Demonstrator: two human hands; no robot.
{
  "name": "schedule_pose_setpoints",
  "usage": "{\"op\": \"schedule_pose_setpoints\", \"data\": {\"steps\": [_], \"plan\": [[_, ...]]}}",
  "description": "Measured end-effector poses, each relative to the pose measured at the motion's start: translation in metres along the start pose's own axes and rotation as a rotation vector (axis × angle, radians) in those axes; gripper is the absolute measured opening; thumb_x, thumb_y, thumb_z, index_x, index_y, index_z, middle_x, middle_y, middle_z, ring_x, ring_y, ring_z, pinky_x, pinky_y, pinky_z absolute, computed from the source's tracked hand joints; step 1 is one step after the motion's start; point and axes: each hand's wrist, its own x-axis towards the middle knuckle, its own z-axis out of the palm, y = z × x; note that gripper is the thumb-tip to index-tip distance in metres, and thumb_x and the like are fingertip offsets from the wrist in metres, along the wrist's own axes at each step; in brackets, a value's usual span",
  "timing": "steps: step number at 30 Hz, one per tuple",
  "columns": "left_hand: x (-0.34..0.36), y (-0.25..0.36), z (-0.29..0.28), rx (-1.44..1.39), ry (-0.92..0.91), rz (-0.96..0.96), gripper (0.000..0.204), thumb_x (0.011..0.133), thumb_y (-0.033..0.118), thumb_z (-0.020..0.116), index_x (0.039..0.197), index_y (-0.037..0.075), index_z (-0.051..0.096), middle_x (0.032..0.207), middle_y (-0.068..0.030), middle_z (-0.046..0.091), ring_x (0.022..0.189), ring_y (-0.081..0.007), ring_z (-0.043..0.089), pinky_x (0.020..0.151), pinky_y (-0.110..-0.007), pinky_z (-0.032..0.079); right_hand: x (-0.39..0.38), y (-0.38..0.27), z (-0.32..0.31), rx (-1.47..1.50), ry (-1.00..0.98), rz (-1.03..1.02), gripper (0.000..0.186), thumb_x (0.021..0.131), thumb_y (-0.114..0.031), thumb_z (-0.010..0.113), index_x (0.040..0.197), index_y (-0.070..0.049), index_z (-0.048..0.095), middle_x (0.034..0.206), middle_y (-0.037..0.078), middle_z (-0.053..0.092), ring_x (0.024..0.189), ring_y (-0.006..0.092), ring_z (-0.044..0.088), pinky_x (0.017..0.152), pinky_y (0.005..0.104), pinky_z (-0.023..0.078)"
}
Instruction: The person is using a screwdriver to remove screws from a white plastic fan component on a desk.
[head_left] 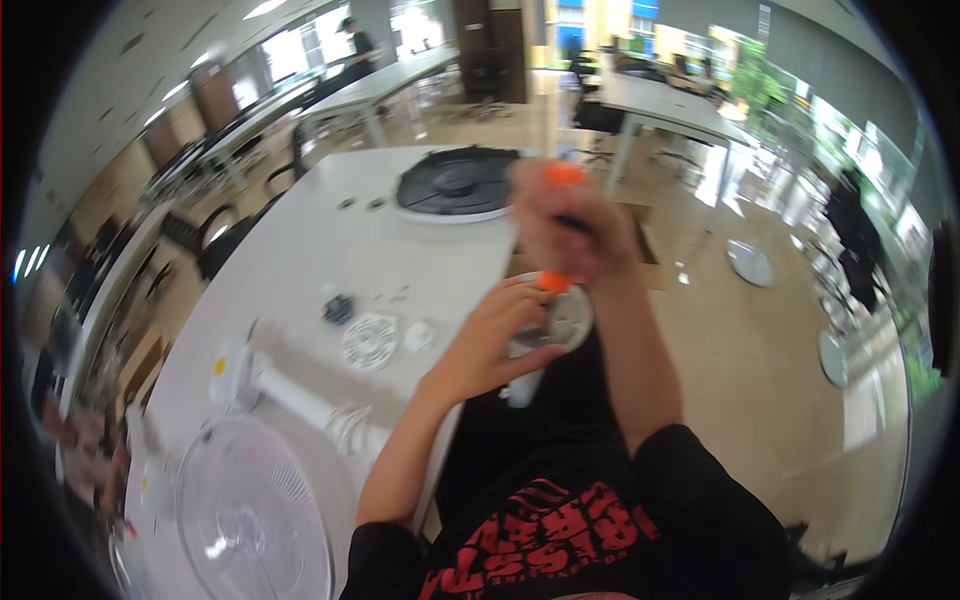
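Two hands are busy at the frame's centre: the right hand [590,240], blurred, is in a closed fist around an orange-and-black tool [555,282], while the left hand [497,328], half curled with the thumb spread wide, has hold of the white round part [574,322] over the lap. Looks like a screwdriving step, though the tool's tip can't be made out! The next move seems to call for keeping the tool upright and the part steady.

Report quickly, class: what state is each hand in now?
Left hand: spread open against a round white part.
Right hand: closed on an orange tool, blurred.
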Motion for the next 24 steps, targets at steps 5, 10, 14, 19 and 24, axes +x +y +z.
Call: {"op": "schedule_pose_setpoints", "data": {"steps": [5, 10, 14, 19, 24], "plan": [[0.002, 0.005, -0.001, -0.007, 0.006, -0.164, 0.032, 0.078, 0.015, 0.086, 0.092, 0.005, 0.059, 0.117, -0.0148, 0.068, 0.122, -0.0413, 0.058, 0.101, -0.047, 0.047, 0.005, 0.0, 0.03, -0.287, 0.399, 0.002, 0.025, 0.099, -0.024, 0.07, 0.087, -0.007, 0.056, 0.063, -0.003, 0.051, 0.045, 0.0029, 0.043, 0.041, 0.0201, 0.033], [0.001, 0.005, 0.004, -0.013, 0.005, -0.234, 0.032, 0.078, 0.013, 0.086, 0.091, 0.005, 0.057, 0.116, -0.0139, 0.069, 0.122, -0.0403, 0.058, 0.1, -0.045, 0.047, 0.003, 0.003, 0.055, -0.59, 0.735, -0.084, 0.027, 0.096, -0.025, 0.075, 0.086, -0.007, 0.058, 0.061, -0.003, 0.05, 0.045, 0.0039, 0.042, 0.043, 0.0217, 0.032], [0.001, 0.003, 0.004, -0.04, 0.024, -0.26, 0.033, 0.077, 0.012, 0.086, 0.092, 0.005, 0.057, 0.121, -0.015, 0.069, 0.121, -0.0395, 0.058, 0.1, -0.044, 0.047, -0.004, -0.005, 0.047, -0.451, 0.507, -0.084, 0.026, 0.103, -0.028, 0.063, 0.098, -0.002, 0.061, 0.074, 0.003, 0.057, 0.059, 0.0072, 0.052, 0.053, 0.0224, 0.041], [0.005, 0.005, 0.002, -0.048, 0.024, -0.189, 0.033, 0.077, 0.011, 0.086, 0.092, 0.005, 0.057, 0.125, -0.0158, 0.068, 0.12, -0.039, 0.059, 0.099, -0.044, 0.048, -0.007, -0.012, 0.004, -0.441, 0.048, -0.126, 0.035, 0.101, -0.034, 0.063, 0.093, 0.0, 0.064, 0.084, 0.011, 0.063, 0.078, 0.0183, 0.065, 0.07, 0.0306, 0.055], [0.006, 0.006, 0.002, -0.004, -0.052, -0.152, 0.029, 0.079, 0.006, 0.081, 0.093, 0.003, 0.056, 0.129, -0.0177, 0.068, 0.133, -0.0391, 0.056, 0.103, -0.045, 0.049, 0.009, -0.006, 0.001, -0.189, -0.166, -0.189, 0.03, 0.097, -0.028, 0.067, 0.081, -0.005, 0.057, 0.085, 0.013, 0.064, 0.071, 0.0185, 0.065, 0.064, 0.0317, 0.057]]}}
